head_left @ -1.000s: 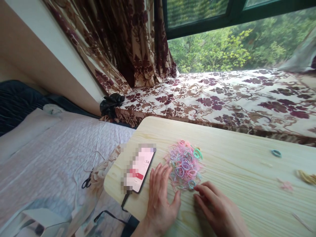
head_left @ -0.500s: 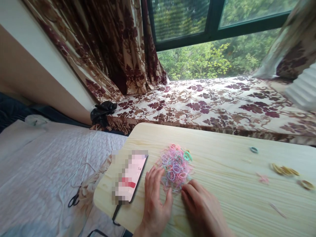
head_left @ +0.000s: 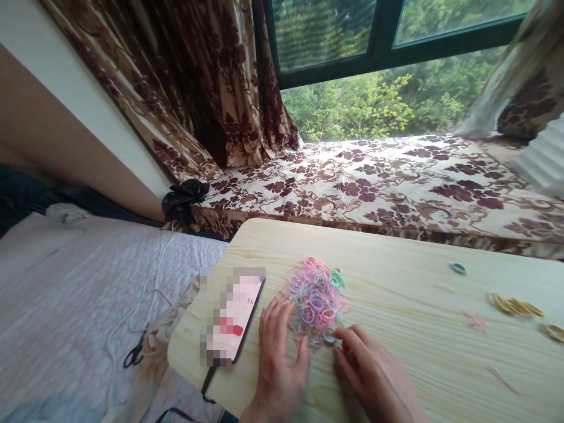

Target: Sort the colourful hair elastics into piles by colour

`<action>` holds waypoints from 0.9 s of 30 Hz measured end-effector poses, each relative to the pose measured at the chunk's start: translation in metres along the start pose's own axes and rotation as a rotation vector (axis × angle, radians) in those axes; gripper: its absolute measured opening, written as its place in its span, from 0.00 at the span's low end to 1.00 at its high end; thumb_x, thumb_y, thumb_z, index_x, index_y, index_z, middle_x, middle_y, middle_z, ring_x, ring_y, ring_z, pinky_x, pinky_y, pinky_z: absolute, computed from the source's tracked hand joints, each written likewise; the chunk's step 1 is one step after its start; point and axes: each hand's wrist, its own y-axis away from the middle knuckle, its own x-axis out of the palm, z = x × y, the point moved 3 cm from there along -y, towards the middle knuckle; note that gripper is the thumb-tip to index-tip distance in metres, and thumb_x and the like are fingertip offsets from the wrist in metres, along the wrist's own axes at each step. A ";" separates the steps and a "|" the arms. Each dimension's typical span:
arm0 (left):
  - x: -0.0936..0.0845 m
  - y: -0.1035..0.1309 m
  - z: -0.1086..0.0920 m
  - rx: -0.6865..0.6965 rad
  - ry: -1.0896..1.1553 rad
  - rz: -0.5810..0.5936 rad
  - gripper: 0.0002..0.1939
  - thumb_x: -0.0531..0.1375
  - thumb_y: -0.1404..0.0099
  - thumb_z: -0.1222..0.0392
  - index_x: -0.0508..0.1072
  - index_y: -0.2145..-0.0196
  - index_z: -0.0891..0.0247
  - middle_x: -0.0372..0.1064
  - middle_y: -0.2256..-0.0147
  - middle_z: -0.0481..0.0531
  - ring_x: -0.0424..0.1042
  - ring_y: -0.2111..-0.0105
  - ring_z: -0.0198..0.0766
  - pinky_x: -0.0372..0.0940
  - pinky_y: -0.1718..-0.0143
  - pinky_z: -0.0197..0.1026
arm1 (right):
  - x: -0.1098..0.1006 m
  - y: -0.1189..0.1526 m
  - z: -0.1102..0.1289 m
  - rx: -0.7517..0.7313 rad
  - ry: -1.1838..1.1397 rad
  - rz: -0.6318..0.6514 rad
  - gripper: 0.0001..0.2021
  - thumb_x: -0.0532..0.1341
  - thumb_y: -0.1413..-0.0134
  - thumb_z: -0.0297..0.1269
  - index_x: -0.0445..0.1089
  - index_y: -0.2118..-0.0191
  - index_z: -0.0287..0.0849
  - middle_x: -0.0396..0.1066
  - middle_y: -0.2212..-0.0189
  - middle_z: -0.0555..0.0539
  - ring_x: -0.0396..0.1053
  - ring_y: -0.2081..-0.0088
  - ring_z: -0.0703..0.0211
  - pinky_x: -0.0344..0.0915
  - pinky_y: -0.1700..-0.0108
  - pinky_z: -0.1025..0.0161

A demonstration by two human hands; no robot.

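The pile of elastic bands [head_left: 314,296] is located on the worktop [head_left: 409,294]. The left hand [head_left: 281,361] is spread at the pile's left edge; the right hand [head_left: 373,364] is curled beside a blue band [head_left: 328,336], any pinch being indeterminable.

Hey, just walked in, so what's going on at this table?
A person has both hands at a pile of small colored bands on a wooden table. The left hand is open at the pile's edge, beside a phone. The right hand's fingertips are at a blue band on the near edge; whether they grip it is unclear. Some yellow bands lie apart, farther right.
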 end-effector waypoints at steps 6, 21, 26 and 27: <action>-0.001 -0.002 -0.001 -0.008 -0.001 0.013 0.27 0.55 0.33 0.67 0.57 0.38 0.61 0.63 0.42 0.62 0.58 0.37 0.51 0.63 0.41 0.62 | -0.001 -0.010 0.008 -0.025 0.087 0.079 0.08 0.55 0.39 0.36 0.71 0.64 0.48 0.72 0.71 0.51 0.73 0.72 0.61 0.64 0.73 0.67; 0.000 -0.002 0.000 0.009 -0.014 0.009 0.25 0.55 0.33 0.67 0.58 0.39 0.61 0.64 0.43 0.60 0.59 0.37 0.50 0.62 0.41 0.61 | -0.019 0.010 -0.005 0.111 -0.250 -0.004 0.14 0.48 0.31 0.43 0.65 0.67 0.48 0.71 0.70 0.51 0.71 0.70 0.63 0.66 0.66 0.66; 0.001 -0.001 0.002 0.025 -0.014 0.001 0.25 0.55 0.33 0.66 0.59 0.39 0.60 0.64 0.43 0.61 0.60 0.38 0.51 0.63 0.41 0.60 | -0.035 0.024 -0.013 0.199 -0.255 0.012 0.11 0.50 0.32 0.44 0.65 0.65 0.49 0.71 0.75 0.54 0.71 0.73 0.63 0.64 0.70 0.67; 0.000 -0.001 0.002 0.028 -0.016 -0.001 0.24 0.55 0.33 0.66 0.59 0.39 0.60 0.64 0.43 0.61 0.61 0.38 0.51 0.63 0.42 0.60 | -0.038 0.026 -0.015 0.222 -0.250 -0.011 0.12 0.50 0.32 0.45 0.65 0.65 0.49 0.71 0.76 0.54 0.71 0.74 0.63 0.64 0.70 0.67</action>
